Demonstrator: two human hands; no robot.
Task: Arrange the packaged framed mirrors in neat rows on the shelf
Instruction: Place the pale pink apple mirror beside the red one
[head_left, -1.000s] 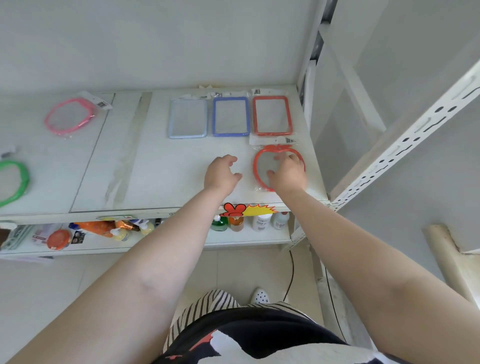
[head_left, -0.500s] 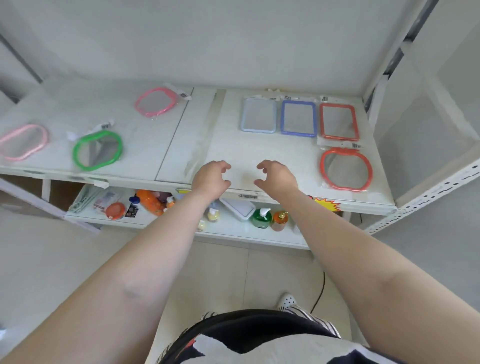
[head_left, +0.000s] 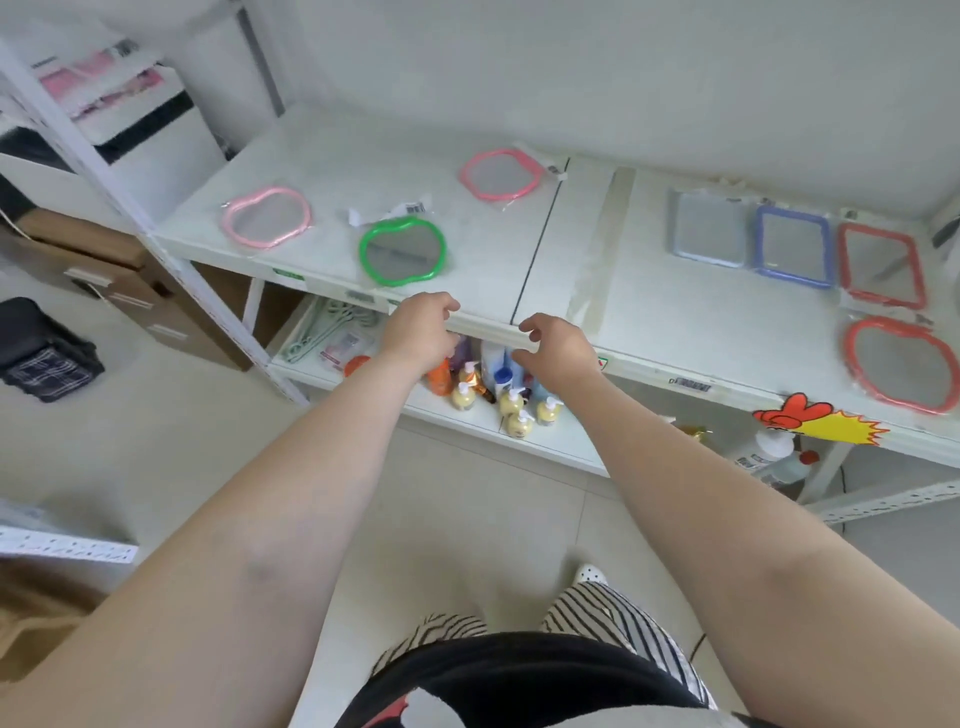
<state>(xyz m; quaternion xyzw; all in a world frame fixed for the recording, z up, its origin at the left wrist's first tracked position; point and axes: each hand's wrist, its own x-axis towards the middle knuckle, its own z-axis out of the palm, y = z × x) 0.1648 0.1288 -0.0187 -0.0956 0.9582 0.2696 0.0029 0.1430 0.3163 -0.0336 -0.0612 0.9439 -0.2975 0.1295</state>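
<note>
A white shelf (head_left: 519, 270) ran across the head view, carrying seven packaged mirrors lying flat.

At about ten o'clock lay a pale pink apple-shaped mirror (head_left: 266, 216). Just right of it, nearer the front edge, lay a green apple-shaped mirror (head_left: 402, 251), its bag flap loose behind it. Toward twelve o'clock, further back, sat a second pink apple-shaped mirror (head_left: 502, 174). These three were scattered and well apart, in no row.

Below centre, the left hand (head_left: 420, 330) hovered at the shelf's front edge just under the green mirror, fingers loosely curled and gripping nothing. The right hand (head_left: 558, 348) hung beside it at the same edge, also half-open and empty.

At about two o'clock three rectangular mirrors stood side by side in a tidy row: a pale blue mirror (head_left: 710, 229), a blue mirror (head_left: 794, 246) and a red mirror (head_left: 882, 266). In front of the red one, at three o'clock, lay a red apple-shaped mirror (head_left: 903, 365), starting a second row.

The likely next step was to fetch the green mirror, the nearest loose one. Done well, it would be lifted by the frame rather than the slack bag, carried flat, and set just left of the red apple-shaped one, edges lined up with the row behind.
</note>
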